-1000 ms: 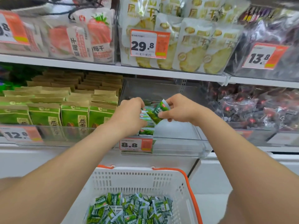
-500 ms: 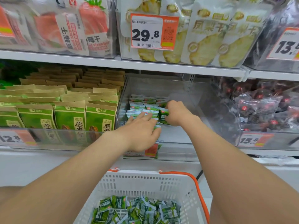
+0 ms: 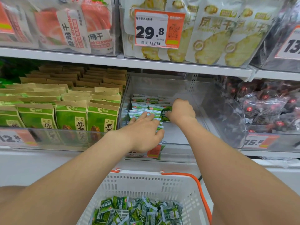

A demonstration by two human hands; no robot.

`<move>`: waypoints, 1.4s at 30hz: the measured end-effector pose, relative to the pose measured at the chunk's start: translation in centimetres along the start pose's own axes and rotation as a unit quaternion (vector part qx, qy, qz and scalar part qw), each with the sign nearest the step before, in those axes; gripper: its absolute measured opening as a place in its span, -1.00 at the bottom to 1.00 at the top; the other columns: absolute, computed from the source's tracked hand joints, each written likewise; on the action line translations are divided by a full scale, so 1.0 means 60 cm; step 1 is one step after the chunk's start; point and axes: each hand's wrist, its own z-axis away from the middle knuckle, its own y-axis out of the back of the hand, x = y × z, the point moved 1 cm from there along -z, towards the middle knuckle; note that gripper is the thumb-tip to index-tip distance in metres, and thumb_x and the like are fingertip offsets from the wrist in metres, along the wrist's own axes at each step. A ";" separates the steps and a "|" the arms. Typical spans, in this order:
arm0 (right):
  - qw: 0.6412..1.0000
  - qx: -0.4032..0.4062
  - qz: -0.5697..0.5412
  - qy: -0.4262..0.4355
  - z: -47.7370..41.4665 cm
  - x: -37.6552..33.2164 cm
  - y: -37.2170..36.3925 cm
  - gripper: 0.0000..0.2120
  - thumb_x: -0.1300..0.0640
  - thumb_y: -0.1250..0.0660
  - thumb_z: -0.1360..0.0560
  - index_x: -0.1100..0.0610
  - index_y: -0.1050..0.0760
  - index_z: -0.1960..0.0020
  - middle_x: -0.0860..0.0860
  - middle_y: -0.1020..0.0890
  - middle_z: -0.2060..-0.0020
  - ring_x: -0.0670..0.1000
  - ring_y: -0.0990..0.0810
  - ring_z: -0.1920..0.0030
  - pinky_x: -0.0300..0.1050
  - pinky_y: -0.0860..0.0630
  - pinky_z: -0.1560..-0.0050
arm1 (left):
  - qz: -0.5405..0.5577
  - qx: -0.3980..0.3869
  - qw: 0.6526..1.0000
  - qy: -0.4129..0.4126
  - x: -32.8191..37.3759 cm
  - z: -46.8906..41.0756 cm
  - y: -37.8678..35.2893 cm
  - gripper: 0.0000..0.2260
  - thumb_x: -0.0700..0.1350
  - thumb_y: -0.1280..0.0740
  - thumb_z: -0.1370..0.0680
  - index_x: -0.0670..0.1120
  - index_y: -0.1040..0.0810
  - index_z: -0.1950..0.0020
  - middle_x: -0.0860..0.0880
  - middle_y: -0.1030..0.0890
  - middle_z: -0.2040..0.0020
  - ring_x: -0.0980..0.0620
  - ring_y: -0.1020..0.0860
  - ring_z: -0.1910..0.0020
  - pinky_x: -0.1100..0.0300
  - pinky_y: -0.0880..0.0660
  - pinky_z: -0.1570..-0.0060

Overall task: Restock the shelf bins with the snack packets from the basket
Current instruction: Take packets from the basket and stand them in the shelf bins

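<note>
Far left on the middle shelf, tan-and-green paper snack bags stand in tight upright rows behind a clear front panel. Just right of them sits the clear plastic shelf bin, with small green-and-white snack packets stacked in rows against its left wall; the rest of its floor is bare. The left hand reaches over the bin's front edge and lies on the nearest rows, its fingers straight and slightly spread, pressing down and gripping nothing. Below, between the two forearms, a white slotted plastic basket with an orange handle holds a loose heap of green packets (all of the same kind as far as the print shows). Back in the bin, one dark green packet stands at the right end of the rows. The right hand is closed into a fist on it, fingers curled over its right edge. Further right, dark bags of red-wrapped sweets fill the neighbouring bin.
</note>
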 end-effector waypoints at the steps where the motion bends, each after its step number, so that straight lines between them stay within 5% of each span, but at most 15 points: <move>1: 1.000 -0.008 -0.012 0.008 -0.001 -0.003 -0.004 -0.66 0.01 -0.49 -0.55 0.20 -0.50 -0.17 0.20 -0.60 -0.12 0.27 -0.63 -0.13 0.01 -0.54 0.06 | 0.002 0.007 1.000 -0.002 -0.001 -0.001 -0.002 -0.45 0.16 0.03 -0.75 -0.05 -0.14 -0.70 -0.10 0.04 -0.72 -0.12 0.16 -0.69 -0.23 0.08 -0.63; 5: 0.995 -0.085 -0.014 0.050 -0.006 -0.001 -0.004 -0.74 0.12 -0.37 -0.59 0.18 -0.35 0.17 0.16 -0.51 0.12 0.14 -0.52 0.19 -0.14 -0.38 0.33 | -0.004 0.069 0.997 -0.017 -0.009 -0.001 -0.007 -0.50 0.15 0.00 -0.73 -0.09 -0.36 -0.56 -0.17 -0.29 -0.59 -0.17 -0.15 -0.63 -0.20 -0.21 -0.55; 7: 0.986 -0.151 0.004 0.074 0.001 0.007 0.006 -0.81 0.20 -0.25 -0.61 0.19 -0.39 0.18 0.15 -0.50 0.16 0.13 -0.49 0.22 -0.12 -0.41 0.32 | -0.015 0.112 0.993 -0.025 -0.008 0.005 -0.006 -0.53 0.16 -0.03 -0.71 -0.08 -0.47 -0.44 -0.15 -0.47 -0.41 -0.17 -0.38 -0.46 -0.15 -0.40 -0.39; 11: 0.955 -0.249 0.107 0.123 0.017 0.018 0.021 -0.76 0.19 -0.17 -0.62 0.20 -0.53 -0.21 0.18 -0.59 -0.21 0.24 -0.56 -0.20 0.04 -0.53 -0.14 | -0.061 0.195 0.978 -0.031 0.005 0.020 0.001 -0.61 0.13 -0.08 -0.70 -0.06 -0.57 -0.26 -0.07 -0.61 -0.17 -0.11 -0.54 -0.19 -0.05 -0.54 -0.11; 13: 0.945 -0.270 0.132 0.126 0.028 0.020 0.028 -0.58 0.16 -0.13 -0.67 0.08 -0.38 -0.52 0.11 -0.40 -0.51 0.19 -0.40 -0.47 0.12 -0.40 -0.42 | -0.089 0.242 0.965 -0.035 0.011 0.026 0.003 -0.63 0.13 -0.10 -0.69 -0.04 -0.59 -0.24 -0.05 -0.63 -0.11 -0.09 -0.51 -0.15 -0.04 -0.53 -0.10; 15: 0.944 -0.273 0.126 0.133 0.041 0.023 0.037 -0.48 0.16 -0.12 -0.69 0.00 -0.23 -0.64 0.07 -0.26 -0.61 0.17 -0.26 -0.58 0.15 -0.28 -0.53 | -0.104 0.289 0.951 -0.037 0.016 0.032 0.005 -0.67 0.11 -0.14 -0.68 -0.03 -0.61 -0.19 -0.04 -0.63 -0.07 -0.08 -0.48 -0.13 0.00 -0.49 -0.06; 17: 0.950 -0.248 0.115 0.150 0.057 0.026 0.054 -0.51 0.20 -0.13 -0.66 0.03 -0.34 -0.58 0.12 -0.37 -0.55 0.22 -0.34 -0.52 0.15 -0.37 -0.47 | -0.096 0.335 0.936 -0.050 0.023 0.040 0.005 -0.74 0.07 -0.19 -0.66 -0.03 -0.61 -0.09 -0.03 -0.61 0.00 -0.08 -0.49 -0.07 0.03 -0.42 0.03; 21: 0.973 -0.119 0.077 0.184 0.112 0.023 0.101 -0.70 0.29 -0.15 -0.52 0.24 -0.58 -0.14 0.23 -0.61 -0.08 0.29 -0.52 -0.18 0.16 -0.56 -0.10 | -0.066 0.400 0.910 -0.090 0.041 0.070 0.007 -0.81 0.08 -0.27 -0.50 0.03 -0.50 0.26 0.05 -0.55 0.31 -0.03 -0.50 0.22 0.14 -0.29 0.35; 25: 0.977 0.023 0.024 0.210 0.206 0.006 0.151 -0.73 0.21 -0.18 -0.49 0.10 -0.61 -0.06 0.20 -0.63 0.03 0.31 -0.58 -0.02 0.09 -0.58 0.04 | -0.109 0.334 0.921 -0.171 0.054 0.102 -0.013 -0.68 0.09 -0.25 -0.43 -0.02 -0.31 0.45 0.00 -0.42 0.54 -0.13 -0.44 0.50 0.23 -0.23 0.47; 28: 0.968 0.027 0.039 0.248 0.282 0.002 0.173 -0.82 0.12 -0.21 -0.51 0.09 -0.59 0.04 0.16 -0.59 0.14 0.29 -0.57 0.10 0.00 -0.45 0.19 | -0.174 0.252 0.926 -0.221 0.054 0.109 -0.049 -0.66 0.08 -0.26 -0.42 -0.07 -0.34 0.47 -0.02 -0.38 0.56 -0.14 -0.35 0.57 0.22 -0.22 0.50; 35: 0.909 -0.230 0.198 0.286 0.380 0.061 0.101 -0.96 0.16 -0.24 -0.58 0.04 -0.44 0.01 0.11 -0.56 -0.04 0.20 -0.56 0.05 -0.04 -0.40 0.14 | -0.220 0.152 0.918 -0.293 0.088 0.104 -0.158 -0.68 0.05 -0.19 -0.48 -0.04 -0.35 0.44 -0.04 -0.41 0.53 -0.13 -0.36 0.58 0.22 -0.26 0.50; 39: 0.858 -0.349 0.279 0.251 0.399 0.121 0.016 -0.90 0.18 -0.23 -0.61 0.15 -0.47 -0.10 0.01 -0.47 0.12 0.02 -0.46 0.23 -0.09 -0.40 0.28 | -0.170 -0.028 0.971 -0.164 0.110 0.096 -0.269 -0.73 0.07 -0.21 -0.58 -0.05 -0.58 0.14 -0.05 -0.58 0.25 -0.14 -0.55 0.26 0.12 -0.37 0.27; 42: 0.822 -0.413 0.313 0.238 0.408 0.155 -0.036 -0.84 0.25 -0.21 -0.60 0.16 -0.49 -0.15 0.03 -0.44 0.12 0.00 -0.42 0.30 -0.11 -0.33 0.38 | -0.083 -0.156 0.978 -0.113 0.100 0.083 -0.373 -0.76 -0.03 -0.22 -0.56 -0.10 -0.56 0.20 -0.06 -0.56 0.28 -0.12 -0.54 0.29 0.08 -0.47 0.30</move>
